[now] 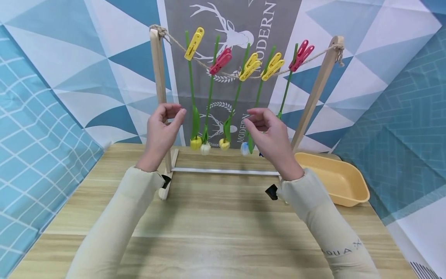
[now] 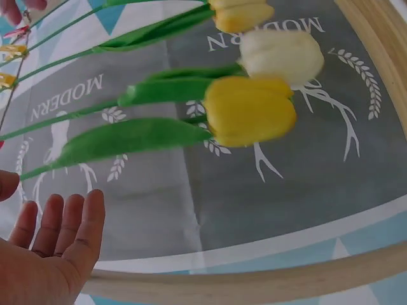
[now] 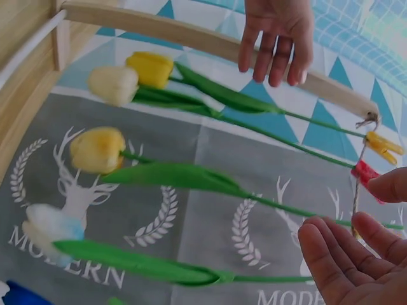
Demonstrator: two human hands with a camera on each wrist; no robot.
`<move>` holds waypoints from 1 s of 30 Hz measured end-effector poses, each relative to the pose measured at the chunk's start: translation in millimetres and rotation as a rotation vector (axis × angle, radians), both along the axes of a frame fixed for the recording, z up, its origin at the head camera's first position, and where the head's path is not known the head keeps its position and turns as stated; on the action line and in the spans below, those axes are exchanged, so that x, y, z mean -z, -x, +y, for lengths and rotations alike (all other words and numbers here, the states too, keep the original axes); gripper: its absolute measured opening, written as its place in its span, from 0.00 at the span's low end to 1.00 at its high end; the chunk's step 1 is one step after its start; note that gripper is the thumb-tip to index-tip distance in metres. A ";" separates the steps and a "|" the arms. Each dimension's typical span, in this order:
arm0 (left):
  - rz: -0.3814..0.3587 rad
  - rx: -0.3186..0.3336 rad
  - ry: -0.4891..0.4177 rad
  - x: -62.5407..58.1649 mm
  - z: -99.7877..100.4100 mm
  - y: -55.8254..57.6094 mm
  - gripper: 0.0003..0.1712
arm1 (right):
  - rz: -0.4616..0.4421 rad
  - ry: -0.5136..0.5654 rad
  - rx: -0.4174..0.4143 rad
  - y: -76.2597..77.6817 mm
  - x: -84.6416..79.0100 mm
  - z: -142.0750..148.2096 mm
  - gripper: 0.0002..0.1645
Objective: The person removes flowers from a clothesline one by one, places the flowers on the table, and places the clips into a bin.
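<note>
Several artificial tulips hang heads-down from a twine line, clipped by yellow clothespins and red clothespins. From the left come a yellow tulip, a white tulip, a second yellow tulip and a pale blue and white tulip. A dark blue tulip is mostly hidden behind my right hand in the head view. My left hand hovers by the leftmost stem, fingers loosely bent around nothing. Likewise bare, my right hand is raised in front of the rightmost stems.
A wooden frame holds the line, with a left post, a right post and a white crossbar low down. Behind the right post sits a yellow basin on the wooden table. Patterned cloth backs everything.
</note>
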State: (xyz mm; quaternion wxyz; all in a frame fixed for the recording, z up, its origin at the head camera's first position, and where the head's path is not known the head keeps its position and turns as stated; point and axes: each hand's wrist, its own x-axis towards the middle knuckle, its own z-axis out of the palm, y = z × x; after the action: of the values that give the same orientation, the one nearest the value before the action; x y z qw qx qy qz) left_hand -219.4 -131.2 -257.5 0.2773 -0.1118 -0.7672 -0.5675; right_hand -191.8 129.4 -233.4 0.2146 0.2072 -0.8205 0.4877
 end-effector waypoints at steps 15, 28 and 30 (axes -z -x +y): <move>0.021 0.018 -0.021 -15.3 16.2 5.2 0.19 | 0.009 0.050 -0.100 3.5 -38.2 -35.3 0.17; 0.026 0.068 -0.107 -28.5 22.3 19.6 0.19 | 0.059 0.091 -0.117 8.9 -87.0 -74.3 0.17; 0.026 0.075 -0.119 -29.1 23.8 21.0 0.18 | 0.050 0.103 -0.096 10.6 -93.5 -78.0 0.17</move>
State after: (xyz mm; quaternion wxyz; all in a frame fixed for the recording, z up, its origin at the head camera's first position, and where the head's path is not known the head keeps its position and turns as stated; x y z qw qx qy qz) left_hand -240.4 -107.4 -228.4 0.2721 -0.1312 -0.7237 -0.6205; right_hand -202.4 51.4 -139.9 0.2219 0.2470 -0.7778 0.5336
